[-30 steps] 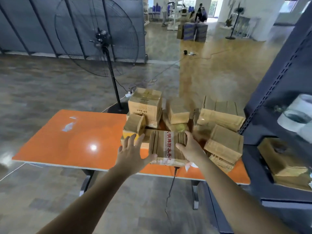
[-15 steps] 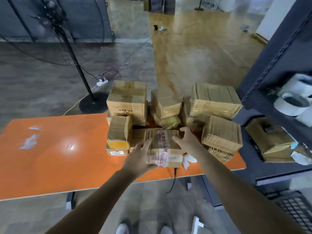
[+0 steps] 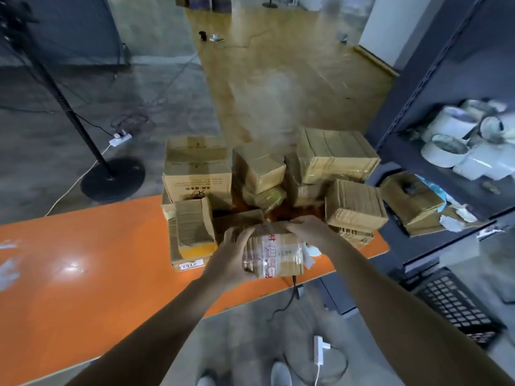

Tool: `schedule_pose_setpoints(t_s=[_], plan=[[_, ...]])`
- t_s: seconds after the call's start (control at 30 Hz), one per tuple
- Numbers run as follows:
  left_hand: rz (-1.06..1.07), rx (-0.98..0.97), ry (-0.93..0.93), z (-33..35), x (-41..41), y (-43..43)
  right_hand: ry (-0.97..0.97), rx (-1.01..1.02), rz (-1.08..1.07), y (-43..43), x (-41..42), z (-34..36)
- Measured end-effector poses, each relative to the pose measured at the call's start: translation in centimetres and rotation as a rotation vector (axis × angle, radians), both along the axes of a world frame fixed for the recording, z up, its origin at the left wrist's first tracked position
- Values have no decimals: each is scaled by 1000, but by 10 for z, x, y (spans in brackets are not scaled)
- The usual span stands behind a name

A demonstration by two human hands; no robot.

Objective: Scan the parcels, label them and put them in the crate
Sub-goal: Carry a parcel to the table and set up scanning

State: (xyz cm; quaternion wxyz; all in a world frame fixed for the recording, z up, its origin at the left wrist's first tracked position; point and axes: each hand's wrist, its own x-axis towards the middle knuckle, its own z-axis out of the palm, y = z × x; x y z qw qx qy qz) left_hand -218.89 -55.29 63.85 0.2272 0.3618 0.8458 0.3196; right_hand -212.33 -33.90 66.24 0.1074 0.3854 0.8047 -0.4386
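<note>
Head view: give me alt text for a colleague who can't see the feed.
A left hand and a right hand grip a taped cardboard parcel with red printing at the near edge of an orange table. More cardboard parcels are piled behind it; a dark shelf rack stands to the right.

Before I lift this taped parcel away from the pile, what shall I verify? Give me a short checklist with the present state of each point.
1. Grip on both sides: the left hand holds the left side of the parcel, and the right hand curls over its far top edge: ok.
2. Parcel free of the tall box at its left: cannot tell, they are very close.
3. Bare table to set it down: orange surface at the left: ok.
4. Scanner at hand: not ok, none in view.
5. Crate in view: black, on the floor at the right: ok.
</note>
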Motion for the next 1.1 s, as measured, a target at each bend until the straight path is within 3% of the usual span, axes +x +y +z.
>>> schedule_pose_setpoints(t_s=[0.13, 0.27, 0.33, 0.5, 0.6, 0.83, 1.0, 1.1], plan=[[30, -2, -71, -10, -11, -5, 86, -216, -53, -2, 3, 12], [92, 68, -388, -15, -16, 3, 126, -166, 77, 3, 8, 10], [116, 64, -414, -14, -16, 7, 165, -156, 87, 6, 11, 5], [143, 63, -383, -15, -15, 8, 213, 29, 75, 2, 9, -8], [173, 67, -263, -10, -14, 9, 193, 122, 51, 0, 1, -11], [284, 80, -147, 0, -26, 0, 106, 135, -82, 1, -22, -19], [163, -18, -40, -6, -38, -6, 71, 42, -191, 0, -38, -21], [197, -39, 15, -9, -44, -3, 73, -23, -177, -4, -45, -20]])
